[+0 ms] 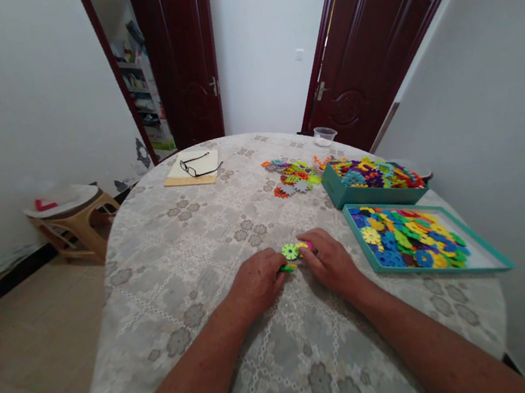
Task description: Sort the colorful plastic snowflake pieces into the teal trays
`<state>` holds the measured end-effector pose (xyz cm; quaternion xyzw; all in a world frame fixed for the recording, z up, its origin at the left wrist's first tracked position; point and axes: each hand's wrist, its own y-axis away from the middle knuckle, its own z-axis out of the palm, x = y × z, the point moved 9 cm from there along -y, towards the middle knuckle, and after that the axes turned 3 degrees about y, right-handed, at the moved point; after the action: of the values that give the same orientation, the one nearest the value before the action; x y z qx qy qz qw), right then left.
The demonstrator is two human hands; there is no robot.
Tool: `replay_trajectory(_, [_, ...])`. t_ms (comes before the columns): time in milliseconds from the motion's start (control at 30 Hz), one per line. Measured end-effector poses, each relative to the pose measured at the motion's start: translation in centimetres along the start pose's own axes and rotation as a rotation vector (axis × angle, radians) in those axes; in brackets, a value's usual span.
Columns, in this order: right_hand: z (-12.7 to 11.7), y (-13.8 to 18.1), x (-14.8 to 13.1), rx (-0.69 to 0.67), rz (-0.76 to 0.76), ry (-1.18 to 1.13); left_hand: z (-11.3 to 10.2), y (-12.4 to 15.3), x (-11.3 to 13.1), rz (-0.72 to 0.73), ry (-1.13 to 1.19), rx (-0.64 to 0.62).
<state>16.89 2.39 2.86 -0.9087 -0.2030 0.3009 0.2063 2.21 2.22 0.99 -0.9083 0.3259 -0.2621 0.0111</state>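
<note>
Both my hands rest on the round table (pixel 178 265), close together near its middle. My left hand (pixel 257 282) is closed around small plastic pieces, with a green bit showing by its fingers. My right hand (pixel 330 262) pinches a pink piece beside a green and yellow plastic snowflake disc (pixel 291 251) that sits between the two hands. The fingertips of both hands meet around this small cluster of joined pieces.
A teal tray (pixel 481 259) of several colourful discs lies right of my right hand, a teal box (pixel 343 194) full of them behind it. A loose pile of discs (pixel 292 176), a plastic cup (pixel 324 136), glasses (pixel 200 164) on a book, a stool (pixel 74 219) at left.
</note>
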Motion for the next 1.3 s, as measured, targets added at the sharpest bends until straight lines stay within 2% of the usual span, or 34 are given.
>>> replay_trajectory(133, [1.6, -0.2, 0.8, -0.029, 0.012, 0.272, 0.1, 0.0, 0.3, 0.007, -0.045, -0.023])
replay_trajectory(233, [2.6, 0.2, 1.2, -0.080, 0.005, 0.349, 0.2, -0.1, 0.4, 0.011, -0.065, -0.033])
replay_trajectory(433, [2.2, 0.4, 0.4, -0.034, -0.103, 0.222, 0.1, -0.1, -0.2, -0.012, -0.105, 0.000])
replay_trajectory(600, [2.4, 0.6, -1.4, -0.165, -0.176, 0.142, 0.2, 0.0, -0.5, -0.050, -0.113, -0.007])
replay_trajectory(867, [2.2, 1.5, -2.1, -0.223, -0.223, 0.134, 0.4, 0.0, -0.9, -0.078, -0.213, -0.009])
replay_trajectory(1300, [2.3, 1.7, -2.0, -0.273, -0.158, 0.187, 0.0, 0.1, -1.0, -0.102, -0.174, 0.002])
